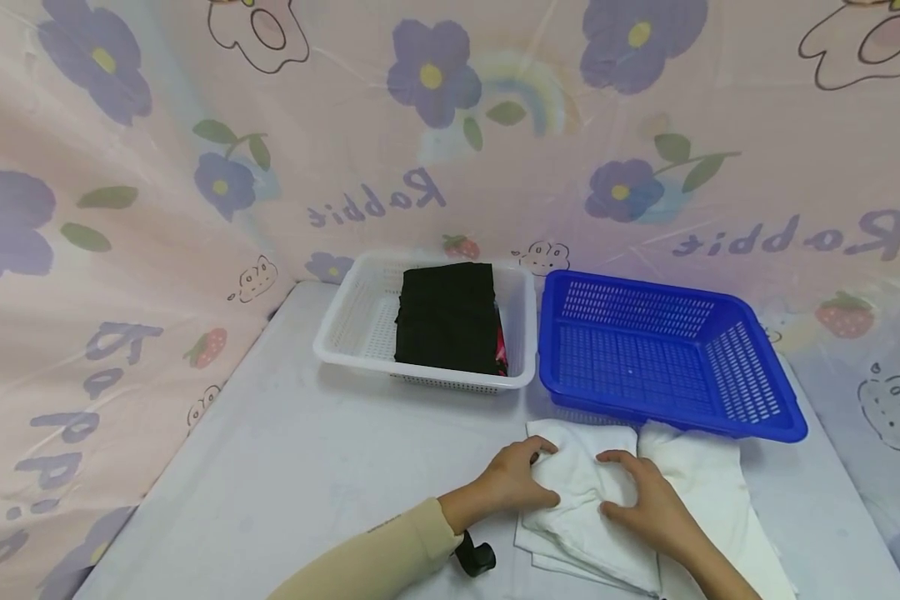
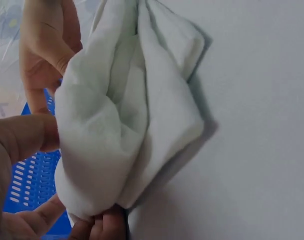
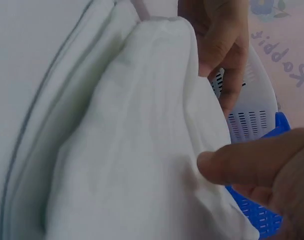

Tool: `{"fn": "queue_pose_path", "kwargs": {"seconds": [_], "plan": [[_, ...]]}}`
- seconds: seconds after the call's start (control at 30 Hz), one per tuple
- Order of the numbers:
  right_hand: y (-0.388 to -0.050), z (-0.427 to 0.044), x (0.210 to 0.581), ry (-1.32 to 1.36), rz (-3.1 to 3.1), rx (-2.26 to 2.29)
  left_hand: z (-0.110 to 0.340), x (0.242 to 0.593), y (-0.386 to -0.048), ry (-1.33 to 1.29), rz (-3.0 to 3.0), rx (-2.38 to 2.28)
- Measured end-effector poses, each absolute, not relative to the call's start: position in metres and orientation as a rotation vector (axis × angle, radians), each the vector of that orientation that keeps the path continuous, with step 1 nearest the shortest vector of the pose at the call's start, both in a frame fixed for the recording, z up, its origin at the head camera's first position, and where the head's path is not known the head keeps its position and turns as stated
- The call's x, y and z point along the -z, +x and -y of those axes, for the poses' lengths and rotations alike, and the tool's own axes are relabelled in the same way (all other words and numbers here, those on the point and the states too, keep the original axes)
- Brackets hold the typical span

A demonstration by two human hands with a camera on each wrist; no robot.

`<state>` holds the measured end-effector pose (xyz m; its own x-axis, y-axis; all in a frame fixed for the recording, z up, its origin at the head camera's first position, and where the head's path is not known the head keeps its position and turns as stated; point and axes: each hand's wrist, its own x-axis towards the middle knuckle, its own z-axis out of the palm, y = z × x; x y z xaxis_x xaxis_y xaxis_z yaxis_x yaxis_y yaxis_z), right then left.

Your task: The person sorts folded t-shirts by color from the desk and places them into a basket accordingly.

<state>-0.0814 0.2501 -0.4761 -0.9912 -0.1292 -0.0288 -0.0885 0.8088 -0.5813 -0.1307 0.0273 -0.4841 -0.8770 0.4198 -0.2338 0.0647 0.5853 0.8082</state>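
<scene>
A folded white cloth lies on the table in front of the blue basket, its layers showing along the near edge. My left hand grips its left side; in the left wrist view the thumb presses the fabric while fingertips tuck around the lower edge. On the right side, my right hand holds the same cloth with thumb and fingers spread. The right wrist view has that thumb against the fabric, the other fingers mostly hidden. Between the hands the cloth bulges and creases.
Beside it on the right lies more white cloth, partly under the right forearm. Behind stand a blue plastic basket and, to its left, a white basket holding folded black cloth. A patterned curtain closes the back.
</scene>
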Motion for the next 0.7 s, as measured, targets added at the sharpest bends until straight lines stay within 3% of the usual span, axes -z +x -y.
{"fn": "queue_pose_path", "kwargs": {"seconds": [0.33, 0.7], "plan": [[-0.078, -0.256, 0.477, -0.065, -2.832, 0.999, -0.020, 0.490, -0.128, 0.357, -2.276, -1.290], [-0.075, -0.254, 0.470, -0.168, -2.917, 1.064, -0.011, 0.492, -0.128, 0.488, -2.217, -1.361]]}}
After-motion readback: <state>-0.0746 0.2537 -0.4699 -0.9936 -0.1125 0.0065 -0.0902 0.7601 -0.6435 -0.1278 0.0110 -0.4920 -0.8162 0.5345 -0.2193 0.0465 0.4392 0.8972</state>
